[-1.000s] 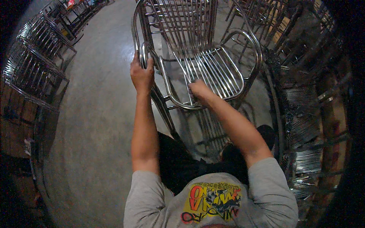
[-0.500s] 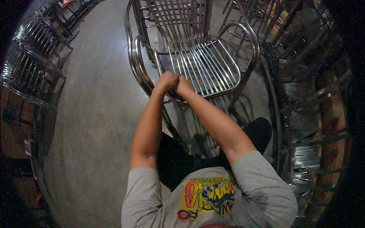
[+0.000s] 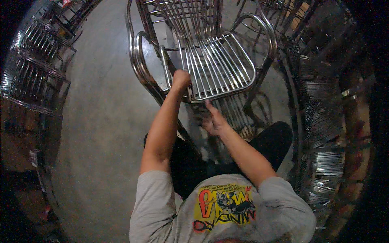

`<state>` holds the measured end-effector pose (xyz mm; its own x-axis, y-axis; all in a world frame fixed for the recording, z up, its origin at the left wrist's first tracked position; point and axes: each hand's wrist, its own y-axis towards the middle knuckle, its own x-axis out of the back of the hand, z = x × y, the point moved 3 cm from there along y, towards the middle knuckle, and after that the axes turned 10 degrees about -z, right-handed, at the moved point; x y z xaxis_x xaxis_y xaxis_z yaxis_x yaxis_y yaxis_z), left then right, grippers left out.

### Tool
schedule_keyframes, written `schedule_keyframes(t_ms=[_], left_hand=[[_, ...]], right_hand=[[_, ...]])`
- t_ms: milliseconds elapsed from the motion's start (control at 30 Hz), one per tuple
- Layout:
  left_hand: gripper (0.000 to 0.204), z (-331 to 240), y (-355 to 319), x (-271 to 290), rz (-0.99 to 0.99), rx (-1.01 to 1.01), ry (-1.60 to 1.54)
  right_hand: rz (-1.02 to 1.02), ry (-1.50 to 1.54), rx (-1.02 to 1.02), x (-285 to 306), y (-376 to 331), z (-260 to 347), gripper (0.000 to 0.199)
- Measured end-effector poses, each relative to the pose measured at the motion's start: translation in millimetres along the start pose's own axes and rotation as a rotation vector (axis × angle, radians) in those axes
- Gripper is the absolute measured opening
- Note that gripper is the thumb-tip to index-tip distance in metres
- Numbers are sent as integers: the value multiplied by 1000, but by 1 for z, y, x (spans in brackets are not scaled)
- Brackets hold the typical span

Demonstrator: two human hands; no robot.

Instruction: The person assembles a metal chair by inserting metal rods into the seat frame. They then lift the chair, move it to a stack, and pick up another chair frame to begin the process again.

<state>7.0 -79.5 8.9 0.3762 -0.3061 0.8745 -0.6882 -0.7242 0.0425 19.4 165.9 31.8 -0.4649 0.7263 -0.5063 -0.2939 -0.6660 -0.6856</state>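
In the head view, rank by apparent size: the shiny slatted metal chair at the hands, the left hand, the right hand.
1. Shiny slatted metal chair, by far the largest.
2 and 3. Left hand and right hand: they look about alike. The left is closed on the seat's front corner, the right is spread just below the front rail, so no firm ranking.

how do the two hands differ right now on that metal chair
The left hand is closed in a fist on the chair seat's front left corner; the right hand is lower, under the front edge, fingers loose and pointing up at it. The left arm is nearly straight, the right bent. Both are bare.
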Motion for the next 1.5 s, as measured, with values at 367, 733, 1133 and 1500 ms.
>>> schedule_keyframes(t_ms=[367, 733, 1133, 1500], left_hand=[[23, 10, -9, 9, -244, 603, -1118], [30, 24, 15, -18, -409, 518, -546], [24, 10, -5, 3, -287, 443, -376], [35, -44, -36, 95, -309, -62, -191]], right_hand=[[44, 250, 70, 8, 77, 5, 21], [-55, 171, 130, 0, 52, 13, 25], [21, 220, 124, 8, 61, 11, 23], [165, -1270, 437, 66, -32, 133, 57]])
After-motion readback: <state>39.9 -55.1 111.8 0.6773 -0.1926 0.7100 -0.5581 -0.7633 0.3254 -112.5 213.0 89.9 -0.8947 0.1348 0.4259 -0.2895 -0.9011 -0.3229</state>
